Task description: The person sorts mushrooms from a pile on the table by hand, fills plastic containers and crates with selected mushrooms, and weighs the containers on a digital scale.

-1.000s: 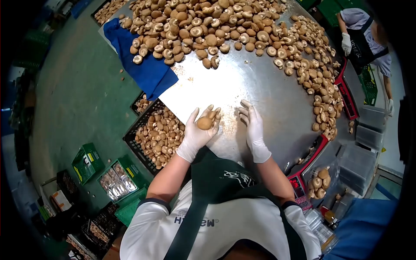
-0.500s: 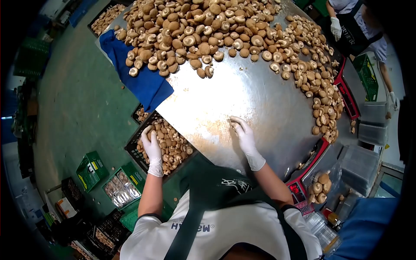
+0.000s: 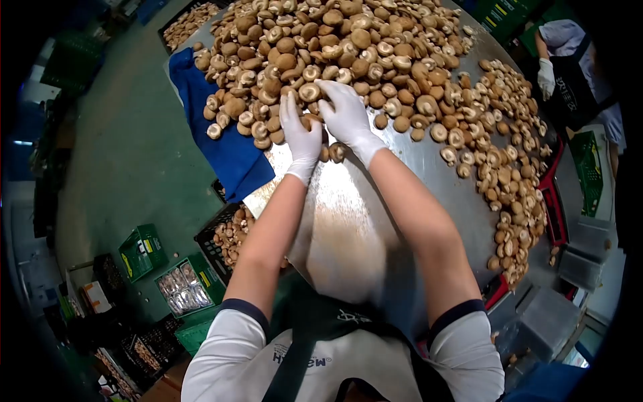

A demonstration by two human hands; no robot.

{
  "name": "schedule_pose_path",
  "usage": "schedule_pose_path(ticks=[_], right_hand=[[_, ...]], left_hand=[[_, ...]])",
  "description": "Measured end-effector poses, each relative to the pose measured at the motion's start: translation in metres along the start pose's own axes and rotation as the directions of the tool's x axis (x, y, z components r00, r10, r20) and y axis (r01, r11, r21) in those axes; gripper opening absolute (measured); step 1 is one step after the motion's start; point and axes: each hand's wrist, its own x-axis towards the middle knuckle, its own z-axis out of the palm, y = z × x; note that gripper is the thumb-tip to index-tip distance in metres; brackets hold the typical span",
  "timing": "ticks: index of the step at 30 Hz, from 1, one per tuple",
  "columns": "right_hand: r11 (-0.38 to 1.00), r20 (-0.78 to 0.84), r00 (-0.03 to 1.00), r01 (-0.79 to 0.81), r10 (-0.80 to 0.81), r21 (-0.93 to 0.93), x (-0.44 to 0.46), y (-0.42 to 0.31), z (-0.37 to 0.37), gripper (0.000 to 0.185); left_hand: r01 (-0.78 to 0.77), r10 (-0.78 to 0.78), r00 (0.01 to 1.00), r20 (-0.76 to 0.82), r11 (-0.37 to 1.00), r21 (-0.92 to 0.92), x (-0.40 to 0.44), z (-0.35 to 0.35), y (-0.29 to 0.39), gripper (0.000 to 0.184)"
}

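Both my hands, in white gloves, reach forward to the near edge of a big pile of shiitake mushrooms (image 3: 362, 40) on the metal table (image 3: 348, 221). My left hand (image 3: 301, 137) lies against the mushrooms with its fingers stretched out. To its right, my right hand (image 3: 348, 120) arches over the edge of the pile, fingers spread and thumb apart. A few mushrooms sit between the two palms, partly hidden by the gloves. Just below the hands, a pair of loose mushrooms (image 3: 333, 153) rests on the metal.
A blue cloth (image 3: 224, 161) drapes over the table's left edge. Below it stands a black crate (image 3: 209, 238) of mushrooms, partly behind my left arm. Green crates (image 3: 143, 251) sit on the floor. Red scales (image 3: 552, 201) and clear plastic boxes (image 3: 546, 321) line the right. A gloved co-worker (image 3: 569, 74) stands at upper right.
My left hand has left the black crate and moved up to the pile. My right hand has gone forward from the bare metal to the same spot. The view has shifted slightly.
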Motion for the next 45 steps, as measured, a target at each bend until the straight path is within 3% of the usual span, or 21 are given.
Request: schedule_pose_path(ticks=[4, 5, 6, 10, 12, 13, 17, 20, 21, 24, 26, 28, 32, 34, 35, 36, 38, 39, 42, 44, 45], right_hand=[[0.968, -0.002, 1.0, 0.009, -0.01, -0.25, -0.024, 0.029, 0.014, 0.038], [0.964, -0.042, 0.998, 0.037, -0.05, -0.264, -0.04, 0.028, 0.007, 0.041], [0.959, -0.062, 0.996, -0.073, 0.058, -0.274, -0.055, 0.03, 0.002, 0.046], [0.965, -0.138, 0.956, -0.252, 0.259, 0.066, -0.101, 0.023, -0.036, 0.049], [0.94, -0.174, 0.925, -0.319, 0.337, 0.123, -0.134, 0.038, -0.046, 0.041], [0.954, -0.153, 0.942, -0.288, 0.298, 0.082, -0.151, 0.044, -0.056, 0.039], [0.945, -0.139, 0.935, -0.326, 0.327, 0.034, -0.205, 0.037, -0.086, 0.035], [0.923, -0.257, 0.887, -0.37, 0.384, 0.103, -0.228, 0.041, -0.093, 0.029], [0.86, -0.292, 0.822, -0.395, 0.488, 0.324, -0.228, 0.037, -0.093, 0.024], [0.867, -0.3, 0.815, -0.449, 0.496, 0.216, -0.198, 0.028, -0.106, 0.023], [0.914, -0.334, 0.854, -0.339, 0.399, 0.223, -0.162, 0.02, -0.102, 0.024], [0.951, -0.263, 0.947, -0.238, 0.182, -0.199, -0.135, 0.027, -0.09, 0.027], [0.915, -0.138, 0.905, -0.401, 0.402, 0.033, -0.13, 0.06, -0.075, 0.028], [0.687, -0.035, 0.756, -0.574, 0.654, 0.444, -0.132, 0.064, -0.094, 0.029], [0.446, -0.012, 0.653, -0.504, 0.757, 0.739, -0.135, 0.057, -0.105, 0.033], [0.25, 0.071, 0.617, -0.417, 0.783, 0.874, -0.142, 0.078, -0.111, 0.035], [-0.111, 0.22, 0.597, -0.215, 0.772, 0.97, -0.143, 0.087, -0.129, 0.035], [-0.117, 0.221, 0.503, -0.23, 0.836, 0.966, -0.123, 0.059, -0.14, 0.035], [0.216, 0.223, 0.59, -0.582, 0.776, 0.784, -0.082, 0.065, -0.124, 0.037], [0.743, 0.036, 0.823, -0.529, 0.567, 0.41, -0.053, 0.055, -0.095, 0.037], [0.943, -0.108, 0.937, -0.332, 0.332, 0.026, -0.046, 0.061, -0.076, 0.035]], left_hand=[[0.055, -0.057, 0.998, 0.011, 0.99, 0.132, -0.004, 0.017, 0.013, 0.063], [-0.018, 0.016, 0.999, 0.028, 0.998, 0.063, -0.008, 0.013, 0.013, 0.059], [0.079, -0.066, 0.987, 0.146, 0.993, -0.086, -0.009, 0.003, 0.03, 0.052], [0.099, -0.077, 0.985, 0.156, 0.985, -0.143, -0.055, 0.01, 0.052, 0.041], [0.304, -0.234, 0.945, 0.229, 0.885, -0.352, -0.073, 0.009, 0.064, 0.041], [0.254, -0.164, 0.95, 0.266, 0.9, -0.354, -0.082, 0.007, 0.066, 0.042], [0.612, -0.392, 0.791, 0.47, 0.518, -0.597, -0.117, -0.022, 0.086, 0.056], [0.725, -0.546, 0.677, 0.494, 0.381, -0.573, -0.13, -0.055, 0.088, 0.05], [0.694, -0.544, 0.714, 0.441, 0.461, -0.554, -0.138, -0.062, 0.075, 0.048], [0.58, -0.485, 0.814, 0.32, 0.644, -0.498, -0.143, -0.074, 0.053, 0.043], [0.563, -0.448, 0.825, 0.344, 0.701, -0.437, -0.141, -0.075, 0.052, 0.044], [0.495, -0.382, 0.86, 0.339, 0.784, -0.374, -0.138, -0.073, 0.057, 0.045], [0.503, -0.418, 0.863, 0.285, 0.765, -0.402, -0.135, -0.069, 0.05, 0.049], [0.516, -0.437, 0.856, 0.275, 0.744, -0.426, -0.137, -0.068, 0.047, 0.05], [0.5, -0.421, 0.866, 0.271, 0.759, -0.417, -0.138, -0.066, 0.045, 0.051], [0.484, -0.406, 0.874, 0.266, 0.774, -0.409, -0.139, -0.065, 0.044, 0.052], [0.468, -0.388, 0.882, 0.269, 0.795, -0.387, -0.139, -0.065, 0.046, 0.052], [0.464, -0.382, 0.882, 0.275, 0.807, -0.366, -0.136, -0.066, 0.051, 0.052], [0.456, -0.37, 0.884, 0.285, 0.816, -0.355, -0.137, -0.065, 0.05, 0.052], [0.428, -0.343, 0.896, 0.281, 0.836, -0.344, -0.138, -0.066, 0.048, 0.052], [0.422, -0.342, 0.898, 0.276, 0.845, -0.327, -0.138, -0.066, 0.049, 0.052]])
